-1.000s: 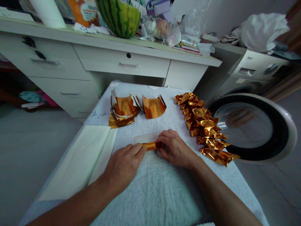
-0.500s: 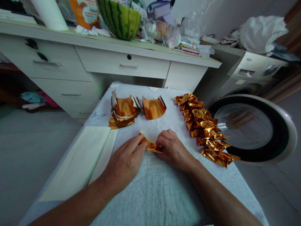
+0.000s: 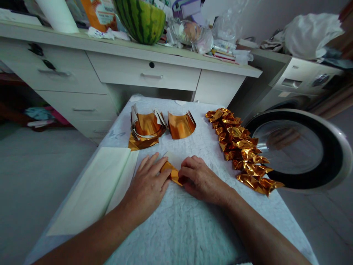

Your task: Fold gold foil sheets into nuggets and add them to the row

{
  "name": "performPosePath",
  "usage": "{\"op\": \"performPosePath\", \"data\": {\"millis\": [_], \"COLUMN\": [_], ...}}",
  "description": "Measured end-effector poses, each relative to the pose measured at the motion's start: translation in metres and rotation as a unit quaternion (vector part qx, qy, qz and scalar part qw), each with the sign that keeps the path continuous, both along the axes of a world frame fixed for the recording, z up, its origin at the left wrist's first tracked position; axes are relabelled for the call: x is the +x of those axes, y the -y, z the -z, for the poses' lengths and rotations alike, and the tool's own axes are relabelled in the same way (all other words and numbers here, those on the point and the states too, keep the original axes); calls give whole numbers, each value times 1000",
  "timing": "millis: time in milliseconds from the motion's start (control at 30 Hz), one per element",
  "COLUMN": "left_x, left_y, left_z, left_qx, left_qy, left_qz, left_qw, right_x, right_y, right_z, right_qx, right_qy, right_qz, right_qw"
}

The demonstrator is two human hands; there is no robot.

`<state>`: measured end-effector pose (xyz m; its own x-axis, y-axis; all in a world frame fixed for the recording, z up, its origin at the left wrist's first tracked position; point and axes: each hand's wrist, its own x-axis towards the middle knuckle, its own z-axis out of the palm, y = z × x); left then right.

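Note:
A small strip of gold foil paper [image 3: 173, 174], folded narrow, lies on the covered table between my two hands. At its left end, my left hand [image 3: 147, 184] holds the strip between thumb and index finger, with the other fingers stretched forward on the cloth. My right hand [image 3: 200, 180] has its fingers curled and closed on the right end; its fingertips are partly hidden. A piece of pale paper [image 3: 171, 157] shows just behind the strip. Beyond my hands stand a stack of curled gold foil sheets [image 3: 147, 125] and a single curled sheet [image 3: 181, 126].
Several folded gold foil pieces [image 3: 238, 143] lie in a row along the table's right side. Pale folded paper [image 3: 91, 187] covers the left edge. An open washing machine door [image 3: 292, 147] stands close on the right. A counter [image 3: 176, 58] with a watermelon [image 3: 142, 22] is behind.
The foil strip has tilted, its right end now nearer me. My left fingers have spread and stretched forward. My right hand has shifted slightly left.

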<state>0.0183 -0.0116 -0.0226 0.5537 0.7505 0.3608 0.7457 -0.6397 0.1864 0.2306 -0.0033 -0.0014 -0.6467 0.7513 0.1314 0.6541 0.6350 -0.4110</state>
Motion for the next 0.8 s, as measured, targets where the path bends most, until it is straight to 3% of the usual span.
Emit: {"op": "performPosePath", "data": {"millis": [167, 333, 800], "left_x": [6, 12, 17], "left_y": [3, 5, 1], "left_z": [-3, -2, -5], "left_qx": [-57, -125, -167], "left_qy": [49, 78, 86], "left_qz": [47, 16, -22], "left_qw": [996, 989, 982], "right_x": [-1, 1, 5], "right_y": [0, -1, -5], "right_z": [-2, -1, 1], "right_qx": [-20, -48, -106], "right_qy": [-2, -31, -74], "right_qz": [-2, 15, 53], "right_qw": [1000, 998, 990]}}
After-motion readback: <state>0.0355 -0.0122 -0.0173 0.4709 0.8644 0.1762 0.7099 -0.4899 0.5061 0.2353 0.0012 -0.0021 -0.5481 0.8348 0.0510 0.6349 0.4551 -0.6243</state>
